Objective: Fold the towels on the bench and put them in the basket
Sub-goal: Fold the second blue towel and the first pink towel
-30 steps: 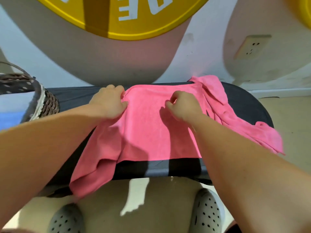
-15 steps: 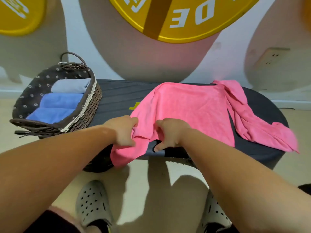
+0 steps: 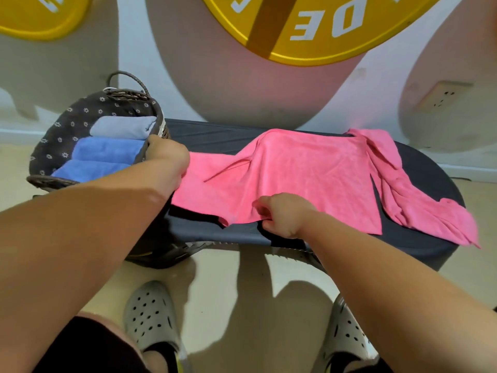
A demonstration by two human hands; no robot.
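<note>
Bright even light, soft floor shadows, wide-angle edge warping.

You have a plain pink towel (image 3: 309, 181) on a dark grey bench (image 3: 215, 135). Upper left, the brown basket (image 3: 126, 93) has a dark lining (image 3: 67, 125) dotted with white flowers, around blue towels (image 3: 105, 153) and a grey towel (image 3: 123, 127).

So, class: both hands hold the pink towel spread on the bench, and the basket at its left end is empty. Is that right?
No: the basket is not empty. The head view shows two blue towels and a grey towel folded inside it. The left hand and right hand do hold the pink towel on the bench.
</note>
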